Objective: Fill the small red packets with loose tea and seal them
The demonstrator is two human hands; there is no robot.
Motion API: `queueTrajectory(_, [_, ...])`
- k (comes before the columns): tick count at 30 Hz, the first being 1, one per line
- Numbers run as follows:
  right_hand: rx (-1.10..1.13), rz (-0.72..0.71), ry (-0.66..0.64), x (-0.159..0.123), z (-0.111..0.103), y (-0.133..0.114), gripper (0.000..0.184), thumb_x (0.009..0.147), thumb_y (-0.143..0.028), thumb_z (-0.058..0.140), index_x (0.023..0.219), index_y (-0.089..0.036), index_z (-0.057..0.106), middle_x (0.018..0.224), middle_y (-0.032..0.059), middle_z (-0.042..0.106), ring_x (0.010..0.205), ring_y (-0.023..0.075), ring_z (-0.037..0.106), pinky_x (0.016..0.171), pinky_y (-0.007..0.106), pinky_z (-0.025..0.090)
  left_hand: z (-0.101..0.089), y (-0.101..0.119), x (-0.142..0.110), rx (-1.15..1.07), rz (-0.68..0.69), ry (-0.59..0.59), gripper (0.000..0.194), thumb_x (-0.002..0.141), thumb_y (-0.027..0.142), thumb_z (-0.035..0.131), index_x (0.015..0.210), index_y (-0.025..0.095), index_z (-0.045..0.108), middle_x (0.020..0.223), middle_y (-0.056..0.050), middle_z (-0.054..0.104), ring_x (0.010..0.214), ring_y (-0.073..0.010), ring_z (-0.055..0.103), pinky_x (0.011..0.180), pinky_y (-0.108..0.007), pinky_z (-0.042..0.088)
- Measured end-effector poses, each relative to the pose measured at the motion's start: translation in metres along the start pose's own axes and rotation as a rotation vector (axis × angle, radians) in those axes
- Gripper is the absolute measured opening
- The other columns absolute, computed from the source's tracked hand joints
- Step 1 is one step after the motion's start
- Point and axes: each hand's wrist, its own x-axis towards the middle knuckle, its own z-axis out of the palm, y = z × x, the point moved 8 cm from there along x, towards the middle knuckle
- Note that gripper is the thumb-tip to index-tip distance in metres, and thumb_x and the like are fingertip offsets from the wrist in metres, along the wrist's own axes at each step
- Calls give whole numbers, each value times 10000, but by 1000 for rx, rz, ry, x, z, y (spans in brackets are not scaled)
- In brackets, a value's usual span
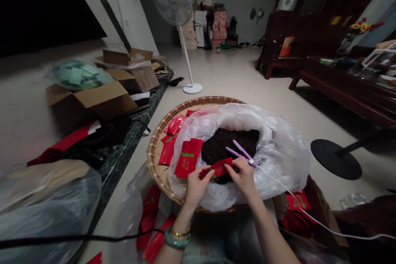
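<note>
A red packet (220, 167) with a green mark is stretched between my two hands, above a plastic bag of dark loose tea-like material. My left hand (198, 183) pinches its left end, and my right hand (243, 175) pinches the right end. The dark loose material (221, 142) fills the open clear plastic bag (284, 148), which sits on a round woven bamboo tray (154, 142). Other red packets (188, 157) lie on the bag's left edge, with gold writing and green marks. A purple corded clamp tool (246, 153) rests on the dark material, jaws apart, beside my right hand.
More red packets (168, 150) are on the tray's left side. A white cord (305, 210) runs from the clamp to the right. A standing fan (185, 57) is ahead, cardboard boxes (105, 99) at left, a black round base (335, 159) and wooden furniture (346, 82) at right.
</note>
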Motion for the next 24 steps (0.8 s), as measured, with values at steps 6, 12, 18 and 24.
queueTrajectory(6, [569, 386, -348, -9, 32, 12, 274, 808, -432, 594, 926, -185, 615, 838, 29, 657, 733, 168, 615, 602, 263, 510, -4, -7, 5, -30, -14, -19, 309, 643, 367, 715, 842, 131, 693, 705, -49, 720, 606, -180, 660, 597, -281, 542])
queueTrajectory(12, [680, 528, -560, -20, 47, 12, 469, 769, -586, 583, 965, -171, 679, 858, 47, 684, 766, 187, 619, 611, 278, 511, -2, 5, 4, -20, 19, -81, 381, 770, 484, 581, 834, 126, 695, 770, -72, 727, 751, -213, 675, 698, -305, 538])
queueTrajectory(18, [591, 485, -514, -17, 43, 18, 522, 798, -647, 504, 891, -173, 702, 780, 34, 665, 728, 174, 579, 758, 326, 486, -18, 31, 0, 296, 282, 110, 381, 909, 387, 407, 1027, 142, 673, 982, -115, 713, 930, -236, 644, 849, -388, 501])
queueTrajectory(24, [523, 387, -547, -8, 50, 12, 487, 857, -594, 445, 955, -174, 673, 932, 46, 664, 883, 186, 575, 931, 358, 412, 18, 71, -27, 812, 768, -68, 580, 755, 217, 662, 1309, 192, 496, 1305, -122, 562, 1101, -308, 484, 949, -503, 413])
